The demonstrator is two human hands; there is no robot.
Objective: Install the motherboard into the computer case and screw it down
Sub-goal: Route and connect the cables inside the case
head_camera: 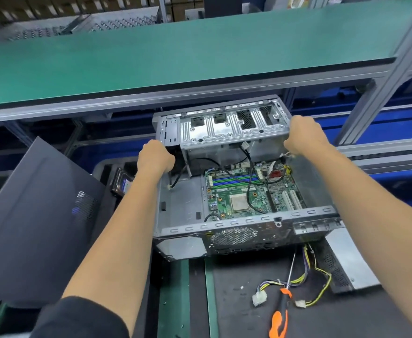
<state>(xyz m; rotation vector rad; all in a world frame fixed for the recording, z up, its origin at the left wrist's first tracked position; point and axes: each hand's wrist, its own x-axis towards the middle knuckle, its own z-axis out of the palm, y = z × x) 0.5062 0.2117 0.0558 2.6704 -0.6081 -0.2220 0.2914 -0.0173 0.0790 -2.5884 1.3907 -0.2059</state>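
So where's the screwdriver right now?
In the head view, the orange-handled screwdriver lies untouched on the dark mat, lower right, in front of the computer case, among the loose power cables.

The computer case [236,230] lies open on the table [236,313], with the motherboard [246,191] flat inside it, below and between the two hands. The left hand [155,158] has its fingers at the far left corner of the case; the right hand [302,136] has its fingers at the far right corner. Between them, at the far end, sits the drive cage [224,125]. Left of the left fingers a side panel [36,220] leans, with a hard drive [123,182] just behind it. Nearer than the case, a screwdriver [281,311] lies beside loose cables [304,276], and a power supply [346,262] lies right of them. A shelf [175,50] runs above and behind everything.
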